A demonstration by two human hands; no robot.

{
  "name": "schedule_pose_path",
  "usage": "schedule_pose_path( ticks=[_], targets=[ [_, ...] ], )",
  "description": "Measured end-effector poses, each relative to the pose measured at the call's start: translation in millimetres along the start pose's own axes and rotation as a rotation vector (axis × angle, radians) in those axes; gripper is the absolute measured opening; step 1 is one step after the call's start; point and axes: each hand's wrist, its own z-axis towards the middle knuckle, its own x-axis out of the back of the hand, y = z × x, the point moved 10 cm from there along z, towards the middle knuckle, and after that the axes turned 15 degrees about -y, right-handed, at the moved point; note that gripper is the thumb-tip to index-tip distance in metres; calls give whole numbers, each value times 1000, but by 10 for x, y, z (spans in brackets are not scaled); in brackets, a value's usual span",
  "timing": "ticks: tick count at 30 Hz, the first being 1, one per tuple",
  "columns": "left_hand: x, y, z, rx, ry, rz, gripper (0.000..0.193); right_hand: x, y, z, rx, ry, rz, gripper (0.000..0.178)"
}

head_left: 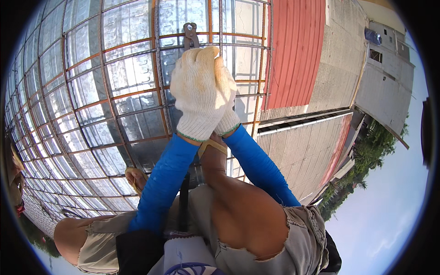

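Looking down through the head view, you have both gloved hands stacked on the handles of a pair of nippers (190,34), whose dark jaws sit at a crossing of the rebar grid (114,96), near the top of the frame. Your left hand (198,89) wraps over the front, fingers curled tight and clamped on the handles; your right hand (228,103) is tucked behind it, mostly hidden, and it appears closed on the same handles, though you cannot see its fingers clearly. The grid of rusty and grey bars lies over shiny metal sheeting (133,73), and your sandalled feet (213,149) stand on the bars just below your wrists.

To do this step well, keep the jaws square on the crossing where the bars meet, so the bite lands on the wire and not on the bar itself. Whether a tie wire is already in the jaws is too small to tell, so check before you twist. Turn from the wrists with both hands moving as one, and stop once the tie feels snug; over-twisting would likely snap it. Keep your weight settled on the bars, since your balance looks tight in this crouch.
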Motion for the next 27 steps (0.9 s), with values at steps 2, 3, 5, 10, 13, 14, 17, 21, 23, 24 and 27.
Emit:
schedule_pose_path(
  ticks=[2, 3, 5, 10, 13, 14, 17, 21, 23, 24, 27],
  targets=[
    [696, 840, 113, 27, 148, 990, 25, -288, -188, 85, 42, -42, 59, 52],
    [838, 740, 112, 103, 181, 989, 27, -371, -176, 105, 29, -78, 84, 52],
    [904, 595, 61, 192, 202, 896, 29, -567, -4, 80, -25, -135, 119, 52],
    [681, 635, -80, 142, 115, 447, 33, -29, 44, -64, -162, -154, 494, 56],
    [188, 350, -75, 261, -120, -60, 31, 661, 130, -167, -261, -271, 678, 30],
    [18, 326, -52, 276, -189, -166, 31, 775, 258, -272, -369, -310, 705, 30],
    [-508, 119, -92, 461, -421, -159, 30, 1109, 445, -430, -575, -427, 543, 40],
    [-1133, -311, -179, 678, -436, -409, 30, 1535, 898, -390, -707, -589, 38, 31],
    [-1270, -370, -143, 713, -337, -602, 29, 1709, 960, -231, -654, -565, -58, 28],
    [-1340, -387, -129, 731, -296, -703, 29, 1771, 1042, -163, -707, -643, -144, 26],
    [-1340, -308, -74, 722, -246, -730, 30, 1858, 1164, 20, -633, -710, -238, 27]
  ],
)
